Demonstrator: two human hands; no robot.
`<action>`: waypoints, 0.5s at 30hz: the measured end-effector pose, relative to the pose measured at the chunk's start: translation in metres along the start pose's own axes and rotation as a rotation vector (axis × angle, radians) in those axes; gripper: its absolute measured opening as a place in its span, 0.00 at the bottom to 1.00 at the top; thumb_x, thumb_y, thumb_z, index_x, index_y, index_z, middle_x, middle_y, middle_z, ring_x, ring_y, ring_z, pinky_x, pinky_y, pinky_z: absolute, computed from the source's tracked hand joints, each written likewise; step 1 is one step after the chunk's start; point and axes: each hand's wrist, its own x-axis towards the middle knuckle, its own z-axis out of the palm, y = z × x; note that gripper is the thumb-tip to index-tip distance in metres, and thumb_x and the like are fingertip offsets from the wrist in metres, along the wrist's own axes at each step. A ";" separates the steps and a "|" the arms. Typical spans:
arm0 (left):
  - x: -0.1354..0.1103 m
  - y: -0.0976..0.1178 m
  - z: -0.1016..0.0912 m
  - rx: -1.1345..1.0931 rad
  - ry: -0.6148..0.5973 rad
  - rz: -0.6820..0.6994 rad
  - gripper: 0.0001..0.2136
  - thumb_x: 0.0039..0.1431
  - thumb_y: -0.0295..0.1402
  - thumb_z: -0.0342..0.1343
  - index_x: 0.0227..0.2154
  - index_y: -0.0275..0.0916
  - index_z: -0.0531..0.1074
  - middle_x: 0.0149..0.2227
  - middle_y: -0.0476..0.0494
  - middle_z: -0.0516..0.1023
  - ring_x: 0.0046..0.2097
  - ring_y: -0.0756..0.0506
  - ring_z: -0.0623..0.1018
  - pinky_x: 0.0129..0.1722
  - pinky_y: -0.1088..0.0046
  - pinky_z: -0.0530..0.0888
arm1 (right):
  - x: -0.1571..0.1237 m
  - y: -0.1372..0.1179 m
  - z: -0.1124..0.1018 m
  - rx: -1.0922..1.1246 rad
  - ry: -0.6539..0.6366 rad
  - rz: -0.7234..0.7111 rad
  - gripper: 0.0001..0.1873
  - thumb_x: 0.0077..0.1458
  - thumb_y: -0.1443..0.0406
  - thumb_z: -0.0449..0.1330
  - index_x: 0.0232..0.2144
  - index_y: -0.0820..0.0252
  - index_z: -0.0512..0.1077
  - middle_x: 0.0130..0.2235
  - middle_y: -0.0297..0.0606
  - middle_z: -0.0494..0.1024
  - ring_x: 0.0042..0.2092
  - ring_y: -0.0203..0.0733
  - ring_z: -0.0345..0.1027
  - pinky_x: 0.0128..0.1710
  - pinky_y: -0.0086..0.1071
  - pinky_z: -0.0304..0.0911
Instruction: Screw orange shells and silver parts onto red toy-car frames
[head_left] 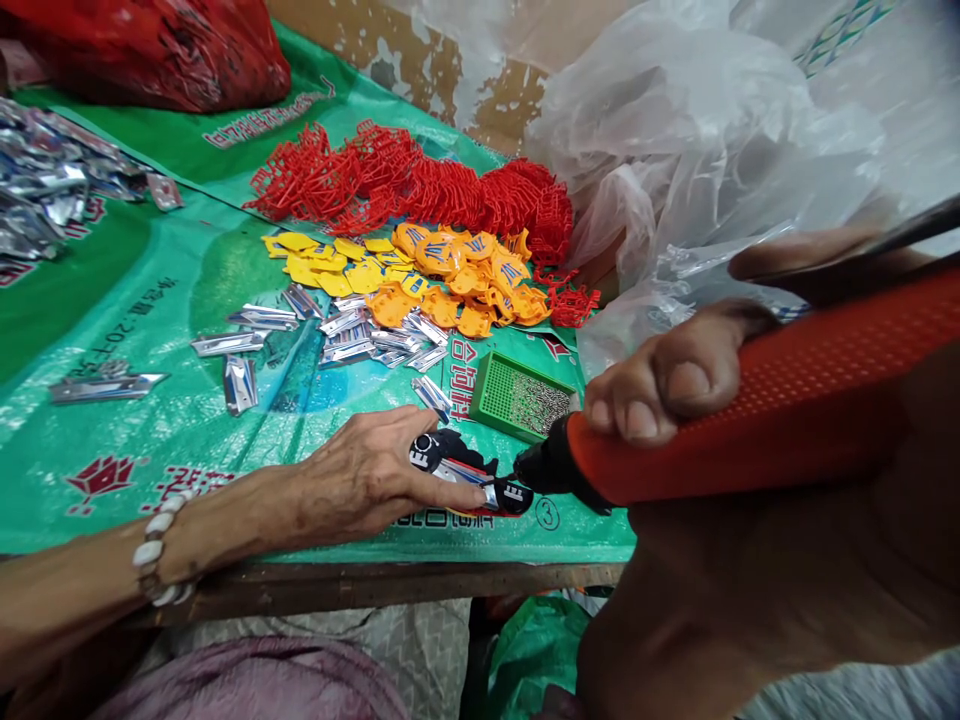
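Observation:
Near the table's front edge, my left hand (367, 465) grips a small black plastic piece with white letters (517, 497), holding it against the green sheet. A shiny silver strip (469, 478) lies along the top of this piece, with my thumb pressing near its end. Wrapped in my right hand (682, 385) is an orange-red electric screwdriver (787, 375), tilted with its black nose toward the piece. The tip of its bit meets the piece close to my left thumb, though contact is hard to make out. A green box of tiny screws (491, 385) stands just behind.
Silver strips (349, 345) lie scattered behind my left hand, before yellow pieces (322, 265) and orange pieces (472, 270). Red plastic frames (420, 185) form a long heap farther back. More silver parts (45, 180) lie left, under a red bag (165, 50). Clear plastic bags (712, 130) bulge at right.

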 end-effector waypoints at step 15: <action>-0.001 -0.001 -0.001 0.011 -0.044 -0.011 0.20 0.66 0.27 0.50 0.51 0.62 0.74 0.31 0.47 0.61 0.32 0.47 0.64 0.31 0.75 0.62 | -0.002 -0.002 -0.001 0.062 -0.007 -0.018 0.17 0.58 0.51 0.55 0.38 0.57 0.73 0.24 0.30 0.67 0.22 0.35 0.63 0.18 0.33 0.60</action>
